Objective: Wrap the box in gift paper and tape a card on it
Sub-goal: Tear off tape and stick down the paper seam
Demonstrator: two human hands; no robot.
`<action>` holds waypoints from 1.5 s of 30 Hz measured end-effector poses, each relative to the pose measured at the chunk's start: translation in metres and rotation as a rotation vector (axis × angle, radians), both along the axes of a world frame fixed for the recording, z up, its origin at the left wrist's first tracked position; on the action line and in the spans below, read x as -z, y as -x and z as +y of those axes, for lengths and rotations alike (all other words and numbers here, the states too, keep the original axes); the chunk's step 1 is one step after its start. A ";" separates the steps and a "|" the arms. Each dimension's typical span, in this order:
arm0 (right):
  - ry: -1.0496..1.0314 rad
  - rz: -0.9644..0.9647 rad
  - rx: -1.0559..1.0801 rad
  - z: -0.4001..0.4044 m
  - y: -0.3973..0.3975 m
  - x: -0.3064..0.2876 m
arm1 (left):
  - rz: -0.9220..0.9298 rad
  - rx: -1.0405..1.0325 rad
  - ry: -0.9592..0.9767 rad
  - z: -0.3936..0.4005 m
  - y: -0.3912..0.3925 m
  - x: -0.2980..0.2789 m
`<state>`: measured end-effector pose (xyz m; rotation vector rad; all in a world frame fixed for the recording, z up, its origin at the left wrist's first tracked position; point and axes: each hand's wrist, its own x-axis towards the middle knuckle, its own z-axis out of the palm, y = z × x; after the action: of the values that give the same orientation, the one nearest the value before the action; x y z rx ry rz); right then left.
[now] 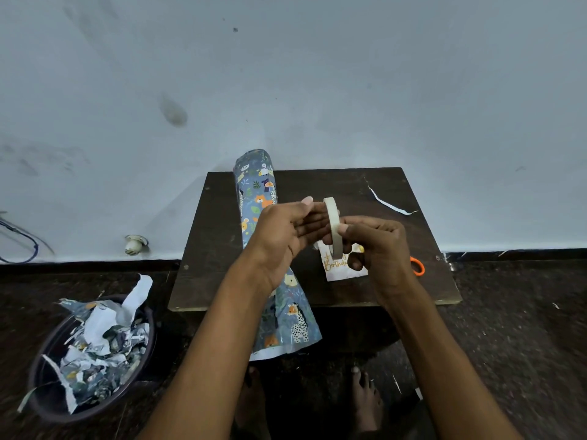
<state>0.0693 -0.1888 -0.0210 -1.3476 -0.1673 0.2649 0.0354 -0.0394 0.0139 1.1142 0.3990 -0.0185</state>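
Tape roll [333,223] pinched by right hand [378,249]; left hand [286,231] fingers straight against it. Judged light, rigid; best gripped by rim.

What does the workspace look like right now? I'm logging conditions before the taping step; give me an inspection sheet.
Surface: small dark wooden table, scuffed.
Job's things: gift paper roll overhanging the near edge; birthday card flat; tape roll held up; no box seen.
Clutter: paper strip; orange scissors handle; basin of paper scraps on the floor.
Grippers: right hand grips the tape roll; left hand fingers at it.
Cables: blue wires by the wall.
Surroundings: stained pale wall, dark floor.
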 end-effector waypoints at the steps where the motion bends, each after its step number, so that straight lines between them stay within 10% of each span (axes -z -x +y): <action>1: 0.005 -0.007 -0.020 0.000 0.001 -0.001 | 0.045 -0.014 0.066 0.000 0.000 0.000; 24: -0.020 -0.159 -0.130 0.008 0.008 -0.012 | -0.020 -0.050 -0.017 -0.003 0.001 0.000; 45: -0.011 -0.075 -0.213 0.001 0.008 -0.014 | -0.646 -0.320 -1.305 0.000 -0.003 0.016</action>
<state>0.0613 -0.1881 -0.0072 -1.3305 -0.3756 0.3925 0.0383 -0.0391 -0.0023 2.2065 -0.0621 0.9828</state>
